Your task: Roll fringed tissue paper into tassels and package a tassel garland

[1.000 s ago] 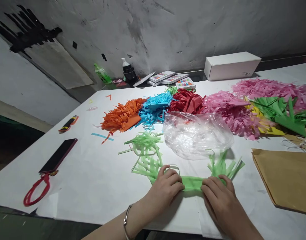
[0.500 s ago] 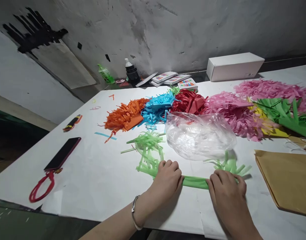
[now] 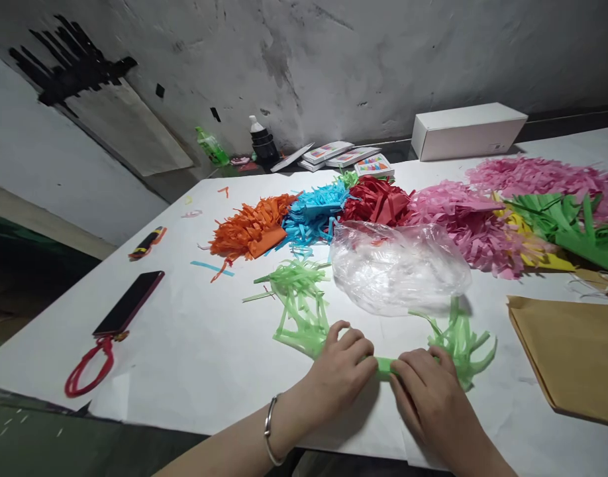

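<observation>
My left hand [image 3: 341, 371] and right hand [image 3: 427, 385] each grasp the light green paper [image 3: 385, 366], fingers bent over it, just in from the near edge of the table [image 3: 195, 397]; its fringe [image 3: 463, 344] spreads past both hands; I see brown paper [image 3: 572, 358] to the right and a phone [image 3: 129, 303] toward the left edge; farther off, a clear plastic bag [image 3: 403, 275] lies before an orange pompom [image 3: 247, 228]-to-pink row; a white box [image 3: 463, 132] sits by the far edge.

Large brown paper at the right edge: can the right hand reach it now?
Probably yes: only white tabletop and some green fringe lie between the right hand and the brown paper, though that hand holds the green strip.
</observation>
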Demonstrator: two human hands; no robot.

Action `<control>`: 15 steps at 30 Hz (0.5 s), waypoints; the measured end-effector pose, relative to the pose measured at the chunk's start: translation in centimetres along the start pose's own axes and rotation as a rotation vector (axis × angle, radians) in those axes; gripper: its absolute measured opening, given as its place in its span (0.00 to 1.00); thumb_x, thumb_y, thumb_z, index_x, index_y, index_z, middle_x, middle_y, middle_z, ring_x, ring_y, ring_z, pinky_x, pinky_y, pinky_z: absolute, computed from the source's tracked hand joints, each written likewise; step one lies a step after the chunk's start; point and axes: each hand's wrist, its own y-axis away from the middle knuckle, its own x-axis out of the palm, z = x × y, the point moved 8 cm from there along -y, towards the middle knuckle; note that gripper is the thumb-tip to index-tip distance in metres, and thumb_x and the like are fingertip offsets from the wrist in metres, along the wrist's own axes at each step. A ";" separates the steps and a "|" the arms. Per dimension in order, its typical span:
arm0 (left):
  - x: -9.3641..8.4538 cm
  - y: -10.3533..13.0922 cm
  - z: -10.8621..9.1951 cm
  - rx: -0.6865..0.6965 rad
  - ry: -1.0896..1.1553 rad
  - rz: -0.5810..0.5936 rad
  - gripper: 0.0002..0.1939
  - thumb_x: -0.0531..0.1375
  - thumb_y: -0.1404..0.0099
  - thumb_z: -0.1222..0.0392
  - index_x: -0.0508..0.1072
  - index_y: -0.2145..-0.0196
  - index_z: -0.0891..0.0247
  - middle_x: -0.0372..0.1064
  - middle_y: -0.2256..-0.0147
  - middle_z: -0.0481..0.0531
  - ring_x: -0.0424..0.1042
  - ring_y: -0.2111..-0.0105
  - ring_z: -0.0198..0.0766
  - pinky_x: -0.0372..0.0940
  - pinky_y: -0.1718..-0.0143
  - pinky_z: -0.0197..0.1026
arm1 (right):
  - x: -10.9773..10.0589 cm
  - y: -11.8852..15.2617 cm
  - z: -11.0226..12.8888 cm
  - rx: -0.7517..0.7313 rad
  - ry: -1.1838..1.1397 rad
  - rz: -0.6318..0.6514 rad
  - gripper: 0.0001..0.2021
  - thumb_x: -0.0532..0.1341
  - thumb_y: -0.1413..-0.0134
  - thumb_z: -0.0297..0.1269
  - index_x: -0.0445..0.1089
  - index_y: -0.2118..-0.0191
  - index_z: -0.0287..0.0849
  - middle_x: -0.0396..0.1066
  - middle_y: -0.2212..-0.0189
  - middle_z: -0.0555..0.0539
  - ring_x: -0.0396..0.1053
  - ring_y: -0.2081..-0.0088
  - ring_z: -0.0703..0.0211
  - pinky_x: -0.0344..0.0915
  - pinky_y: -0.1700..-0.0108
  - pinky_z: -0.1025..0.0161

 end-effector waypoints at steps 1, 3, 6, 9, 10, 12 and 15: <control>0.3 0.0 -0.2 0.020 0.007 -0.003 0.08 0.55 0.33 0.71 0.70 0.64 0.60 0.72 0.64 0.50 0.66 0.61 0.41 0.54 0.46 0.53 | 0.3 -0.1 0.3 -0.024 0.024 0.026 0.11 0.51 0.32 0.29 0.70 0.61 0.42 0.69 0.70 0.48 0.65 0.65 0.56 0.53 0.49 0.52; 0.8 0.0 -0.1 0.016 0.034 -0.003 0.08 0.55 0.33 0.71 0.69 0.67 0.61 0.71 0.68 0.49 0.66 0.64 0.40 0.55 0.51 0.50 | 0.9 -0.1 0.8 -0.085 0.073 0.069 0.14 0.48 0.32 0.26 0.70 0.65 0.42 0.67 0.73 0.48 0.62 0.68 0.56 0.54 0.52 0.54; 1.0 0.4 0.7 -0.049 0.085 0.006 0.09 0.57 0.35 0.71 0.69 0.70 0.61 0.70 0.71 0.48 0.65 0.66 0.39 0.55 0.54 0.48 | 0.6 0.4 0.5 -0.131 0.074 0.077 0.18 0.46 0.34 0.22 0.66 0.71 0.42 0.64 0.75 0.49 0.60 0.69 0.57 0.55 0.52 0.55; 0.6 1.1 1.2 -0.092 0.163 -0.001 0.08 0.58 0.34 0.71 0.70 0.69 0.60 0.71 0.71 0.46 0.66 0.65 0.38 0.55 0.54 0.47 | -0.5 1.2 -1.0 -0.096 0.027 0.064 0.17 0.46 0.33 0.22 0.69 0.67 0.41 0.67 0.71 0.48 0.63 0.65 0.56 0.56 0.50 0.54; 0.5 1.3 1.4 -0.104 0.182 -0.010 0.08 0.58 0.33 0.71 0.70 0.68 0.60 0.72 0.70 0.46 0.66 0.65 0.38 0.55 0.53 0.47 | -0.9 1.5 -1.5 -0.075 0.014 0.062 0.16 0.47 0.33 0.22 0.69 0.65 0.41 0.68 0.70 0.47 0.64 0.63 0.56 0.56 0.50 0.54; 0.2 1.8 1.8 -0.152 0.200 -0.027 0.08 0.57 0.31 0.69 0.70 0.67 0.60 0.72 0.68 0.47 0.66 0.64 0.39 0.56 0.54 0.47 | -1.3 1.9 -2.3 -0.019 0.014 0.057 0.14 0.49 0.34 0.23 0.70 0.63 0.42 0.69 0.67 0.46 0.65 0.60 0.55 0.56 0.50 0.54; 0.2 2.0 2.4 -0.254 0.163 0.002 0.08 0.56 0.29 0.67 0.70 0.68 0.61 0.71 0.67 0.49 0.66 0.64 0.40 0.56 0.57 0.46 | -1.4 2.1 -3.0 0.080 0.070 0.065 0.12 0.51 0.34 0.26 0.70 0.62 0.43 0.70 0.64 0.46 0.67 0.57 0.52 0.55 0.48 0.50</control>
